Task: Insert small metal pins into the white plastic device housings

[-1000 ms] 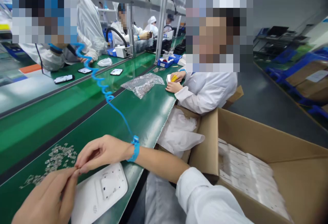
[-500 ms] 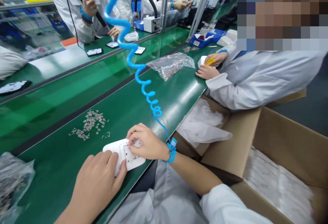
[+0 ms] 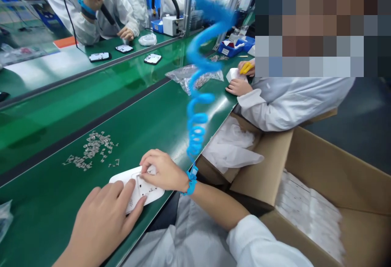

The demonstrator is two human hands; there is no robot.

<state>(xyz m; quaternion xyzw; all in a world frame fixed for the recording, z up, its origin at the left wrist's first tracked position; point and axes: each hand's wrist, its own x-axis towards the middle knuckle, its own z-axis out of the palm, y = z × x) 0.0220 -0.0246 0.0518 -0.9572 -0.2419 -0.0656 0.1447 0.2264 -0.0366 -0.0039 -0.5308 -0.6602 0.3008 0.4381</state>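
Observation:
A white plastic housing (image 3: 143, 189) lies on the green bench (image 3: 146, 120) near its front edge. My left hand (image 3: 104, 218) rests on the housing's near end, fingers spread over it. My right hand (image 3: 161, 170) sits on the far end with its fingertips pinched down on the top face; whether a small part is between them I cannot tell. A blue wrist strap (image 3: 191, 181) with a coiled blue cord (image 3: 198, 95) runs up from my right wrist. A scatter of small metal parts (image 3: 91, 151) lies just beyond the housing.
An open cardboard box (image 3: 320, 193) of white wrapped items stands at my right. A co-worker in white (image 3: 293, 100) handles a yellow piece (image 3: 246, 68) beside a clear bag of parts (image 3: 195, 77). Across the belt, another person works near several small devices (image 3: 124, 49).
My hands came down from pinching something small together in the air onto the white housing. The view swung left and down, and the coiled cord bunched up in front.

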